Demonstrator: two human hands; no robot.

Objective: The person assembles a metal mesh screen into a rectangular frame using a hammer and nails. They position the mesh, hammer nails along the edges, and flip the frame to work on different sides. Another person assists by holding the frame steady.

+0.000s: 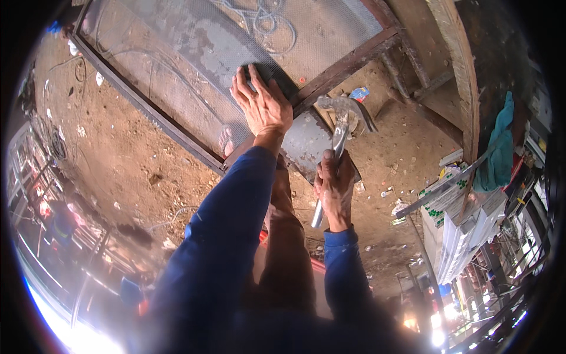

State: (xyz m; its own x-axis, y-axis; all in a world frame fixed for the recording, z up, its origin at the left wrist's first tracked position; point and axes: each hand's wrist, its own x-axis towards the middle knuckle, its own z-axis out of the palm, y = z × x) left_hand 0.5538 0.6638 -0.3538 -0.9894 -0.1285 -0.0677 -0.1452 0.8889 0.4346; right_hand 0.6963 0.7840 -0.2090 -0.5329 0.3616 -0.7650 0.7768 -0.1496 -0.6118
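Observation:
My right hand [336, 192] is wrapped round the metal handle of a claw hammer [340, 137]. The hammer's head is up, beside the corner of a brown-framed wire mesh panel [348, 59]. My left hand [263, 106] lies on the mesh with its fingers spread, next to the frame bar and holding nothing. Under the mesh runs a flat grey strip [203, 47], worn and patchy. Its near end, or a similar grey piece [306, 141], shows past the frame, between my two hands. A bare foot [226, 140] is partly visible through the mesh.
Dirt ground with scattered litter surrounds the panel. A coiled cable [265, 23] lies at the far side. To the right are a wooden board [463, 71], a teal cloth [498, 144] and stacked white lengths of material [471, 236]. Metal scrap crowds the left rim.

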